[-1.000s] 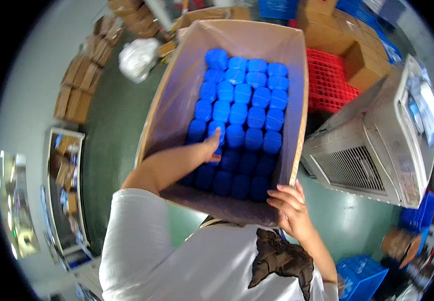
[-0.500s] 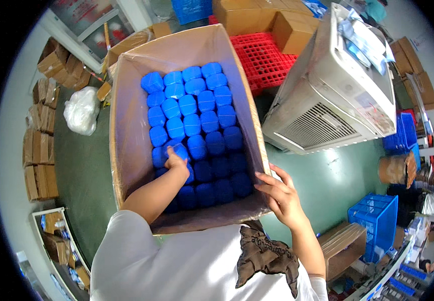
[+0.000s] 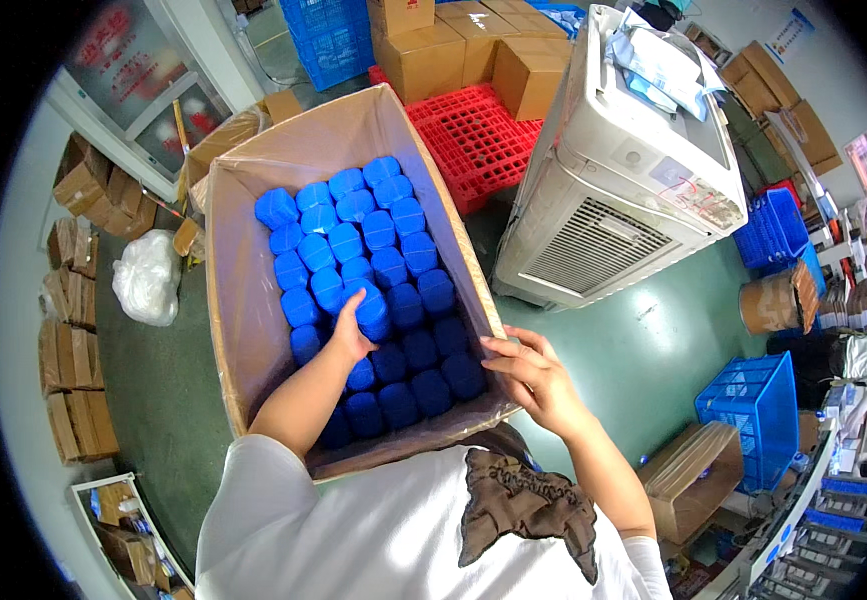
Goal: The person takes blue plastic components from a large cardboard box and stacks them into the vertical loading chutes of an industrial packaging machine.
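Note:
A tall open cardboard carton (image 3: 219,290) lined with clear plastic stands in front of me. Rows of rounded, soft-looking blue bundles (image 3: 340,242) fill its floor, many with a thin line across the top. My left hand (image 3: 351,335) reaches inside and grips one blue bundle (image 3: 371,310), its thumb on top and its other fingers mostly hidden. This bundle sits higher than those around it. Over the carton's near right rim lie the spread fingers of my right hand (image 3: 536,382), touching the edge.
Right of the carton stands a white air cooler (image 3: 603,210) with cloths on top. A red plastic pallet (image 3: 473,140) bearing cartons lies behind. Blue crates (image 3: 753,410) and an open box (image 3: 691,475) are at the right. A white plastic bag (image 3: 148,278) and flattened cardboard line the left.
My view has shifted, so the carton appears lower and tilted. My left hand has raised the blue bundle slightly above the others. The right hand stays on the rim.

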Action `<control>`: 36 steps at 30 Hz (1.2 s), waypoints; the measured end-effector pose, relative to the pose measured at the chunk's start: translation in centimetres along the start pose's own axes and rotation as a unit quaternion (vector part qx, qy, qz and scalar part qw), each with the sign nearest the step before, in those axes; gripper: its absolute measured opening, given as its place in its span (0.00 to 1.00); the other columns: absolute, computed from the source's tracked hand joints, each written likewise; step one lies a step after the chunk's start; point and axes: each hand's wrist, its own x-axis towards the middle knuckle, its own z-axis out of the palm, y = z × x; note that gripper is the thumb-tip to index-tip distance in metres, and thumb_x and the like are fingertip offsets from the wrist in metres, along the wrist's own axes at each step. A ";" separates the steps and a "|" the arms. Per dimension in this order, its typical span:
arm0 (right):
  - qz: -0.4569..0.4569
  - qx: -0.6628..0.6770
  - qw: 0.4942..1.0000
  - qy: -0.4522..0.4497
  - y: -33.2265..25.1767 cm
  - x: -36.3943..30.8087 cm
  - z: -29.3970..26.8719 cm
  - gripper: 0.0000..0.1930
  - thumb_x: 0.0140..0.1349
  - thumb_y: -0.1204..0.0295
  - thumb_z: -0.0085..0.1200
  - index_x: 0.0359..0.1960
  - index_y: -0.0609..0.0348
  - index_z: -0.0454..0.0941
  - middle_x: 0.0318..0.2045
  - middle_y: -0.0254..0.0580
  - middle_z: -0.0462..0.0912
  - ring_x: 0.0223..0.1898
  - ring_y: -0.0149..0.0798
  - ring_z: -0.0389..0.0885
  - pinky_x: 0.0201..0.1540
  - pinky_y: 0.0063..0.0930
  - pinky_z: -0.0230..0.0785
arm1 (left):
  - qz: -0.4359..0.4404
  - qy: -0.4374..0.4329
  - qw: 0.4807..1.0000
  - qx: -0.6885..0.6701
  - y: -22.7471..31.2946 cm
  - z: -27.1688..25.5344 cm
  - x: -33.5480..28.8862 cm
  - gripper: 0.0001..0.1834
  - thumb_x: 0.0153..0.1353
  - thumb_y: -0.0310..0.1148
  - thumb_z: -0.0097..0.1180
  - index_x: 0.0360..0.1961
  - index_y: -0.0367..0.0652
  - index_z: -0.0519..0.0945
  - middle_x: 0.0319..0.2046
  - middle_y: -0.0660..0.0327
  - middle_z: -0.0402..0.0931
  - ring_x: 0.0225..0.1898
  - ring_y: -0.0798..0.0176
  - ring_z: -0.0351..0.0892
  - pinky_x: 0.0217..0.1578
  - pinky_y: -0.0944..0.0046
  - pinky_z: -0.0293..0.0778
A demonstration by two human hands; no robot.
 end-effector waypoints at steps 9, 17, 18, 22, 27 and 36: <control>-0.002 -0.004 1.000 -0.009 -0.4 0.4 0.3 0.15 0.47 0.82 0.53 0.38 0.56 0.79 0.52 0.36 0.75 0.55 0.51 0.67 0.57 0.40 0.61 | 0.050 0.149 0.984 0.080 -0.7 1.4 -1.4 0.56 0.36 0.49 0.71 0.62 0.55 0.47 0.61 0.54 0.55 0.61 0.46 0.57 0.57 0.33 0.44; -0.016 -0.030 0.999 -0.021 -0.8 0.8 -0.3 0.15 0.45 0.82 0.55 0.38 0.56 0.78 0.52 0.37 0.75 0.54 0.51 0.68 0.56 0.40 0.62 | -0.048 -0.128 0.990 0.014 2.7 -1.9 -4.2 0.42 0.44 0.45 0.64 0.61 0.51 0.59 0.60 0.51 0.60 0.61 0.43 0.57 0.57 0.28 0.44; -0.024 -0.052 0.998 -0.015 -0.8 0.8 -0.4 0.17 0.45 0.82 0.55 0.39 0.56 0.77 0.52 0.38 0.74 0.54 0.51 0.68 0.56 0.40 0.62 | -0.062 -0.138 0.988 -0.017 3.6 -2.2 -5.1 0.38 0.47 0.44 0.61 0.59 0.48 0.63 0.58 0.50 0.62 0.60 0.41 0.58 0.55 0.25 0.47; -0.083 -0.078 0.993 0.008 -2.3 3.1 -0.4 0.24 0.45 0.82 0.55 0.48 0.53 0.73 0.55 0.43 0.70 0.56 0.51 0.67 0.57 0.42 0.62 | -0.003 -0.389 0.921 -0.024 6.1 0.8 -8.6 0.49 0.39 0.52 0.62 0.63 0.48 0.57 0.62 0.48 0.55 0.61 0.34 0.54 0.52 0.21 0.48; -0.239 -0.250 0.938 -0.013 -3.2 7.4 -0.3 0.31 0.50 0.74 0.51 0.57 0.25 0.64 0.66 0.43 0.50 0.64 0.60 0.51 0.60 0.58 0.55 | -0.034 -0.474 0.879 0.037 6.7 8.1 -12.3 0.47 0.40 0.49 0.62 0.61 0.41 0.60 0.58 0.50 0.63 0.58 0.45 0.65 0.58 0.44 0.60; -0.330 -0.294 0.896 -0.044 -5.1 8.6 -2.8 0.26 0.46 0.69 0.56 0.47 0.18 0.70 0.56 0.44 0.59 0.58 0.63 0.59 0.52 0.55 0.67 | -0.106 -0.519 0.815 0.234 8.7 11.8 -15.2 0.32 0.54 0.42 0.53 0.59 0.43 0.63 0.54 0.53 0.69 0.53 0.53 0.70 0.55 0.47 0.64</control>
